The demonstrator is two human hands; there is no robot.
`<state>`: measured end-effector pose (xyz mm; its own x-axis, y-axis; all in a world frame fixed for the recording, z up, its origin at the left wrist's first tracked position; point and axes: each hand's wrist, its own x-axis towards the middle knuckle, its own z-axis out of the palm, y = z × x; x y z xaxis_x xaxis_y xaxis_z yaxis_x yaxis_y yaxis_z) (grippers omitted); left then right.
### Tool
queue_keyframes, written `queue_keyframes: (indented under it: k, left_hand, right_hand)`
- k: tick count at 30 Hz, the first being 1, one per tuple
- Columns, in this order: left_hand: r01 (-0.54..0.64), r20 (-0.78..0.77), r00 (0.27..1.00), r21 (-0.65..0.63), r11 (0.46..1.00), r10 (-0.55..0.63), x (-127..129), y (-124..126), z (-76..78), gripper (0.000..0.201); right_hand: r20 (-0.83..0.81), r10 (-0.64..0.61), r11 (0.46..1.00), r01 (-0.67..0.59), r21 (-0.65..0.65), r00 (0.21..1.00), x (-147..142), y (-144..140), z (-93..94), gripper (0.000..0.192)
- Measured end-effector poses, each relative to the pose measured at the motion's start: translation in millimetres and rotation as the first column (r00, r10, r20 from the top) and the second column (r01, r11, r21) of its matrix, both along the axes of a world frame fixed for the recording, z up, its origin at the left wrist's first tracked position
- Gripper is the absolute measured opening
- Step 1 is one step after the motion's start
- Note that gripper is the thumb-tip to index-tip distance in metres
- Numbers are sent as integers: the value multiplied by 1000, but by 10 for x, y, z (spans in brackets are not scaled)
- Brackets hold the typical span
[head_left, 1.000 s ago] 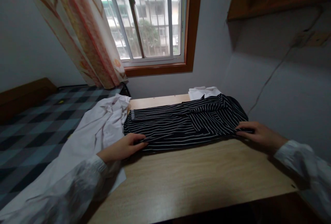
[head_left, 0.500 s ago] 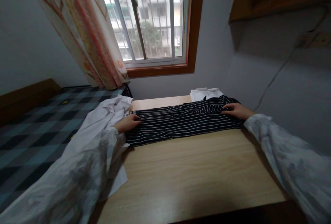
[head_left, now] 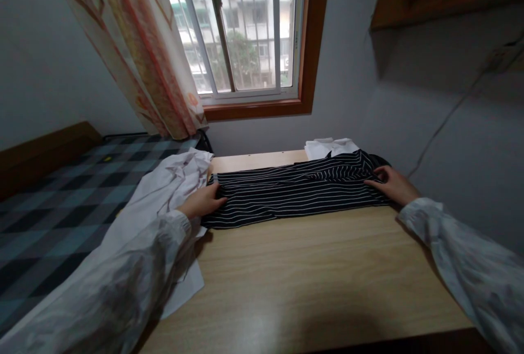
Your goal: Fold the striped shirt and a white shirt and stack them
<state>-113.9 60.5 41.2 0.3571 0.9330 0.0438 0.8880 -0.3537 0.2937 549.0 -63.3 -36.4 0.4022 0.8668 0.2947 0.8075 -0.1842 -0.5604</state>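
Black cloth garment with thin white stripes lies in a long flat strip on the pale wood-grain worktop. At its left end, the bare left hand rests with fingers parted. At its right end is the bare right hand; whether its fingers pinch the fabric, I cannot tell.

Garment, black with white stripes, one, laid lengthwise across a pale wood-topped table; bunched toward its right end. Left hand, touching the garment's left end, thumb and fingers apart. Right hand, at its right end, thumb and forefinger parted. White cloth, crumpled, between table and checked bedcover. Second white cloth, behind the garment. Floral curtain, beside a barred window. Wooden shelf, upper right. Wall cable, below it.
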Motion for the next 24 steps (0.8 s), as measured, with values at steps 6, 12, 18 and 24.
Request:
queue_keyframes:
  k: [6,12,18,24]
  left_hand:
    - [17,-295,955,-18,1000,-22,-60,-116,78,24]
    - [46,-367,929,-10,999,-47,-35,-185,230,22]
    - [97,-546,838,96,991,-29,75,-358,347,25]
    - [200,-556,831,261,944,-22,250,-426,422,24]
  right_hand:
    - [102,27,999,-23,-43,994,75,-171,-63,71]
    - [43,140,985,-135,-108,989,27,-228,42,77]
    - [-101,278,907,-296,-300,955,221,-189,188,85]
    - [91,211,967,-194,-166,973,235,-104,263,75]
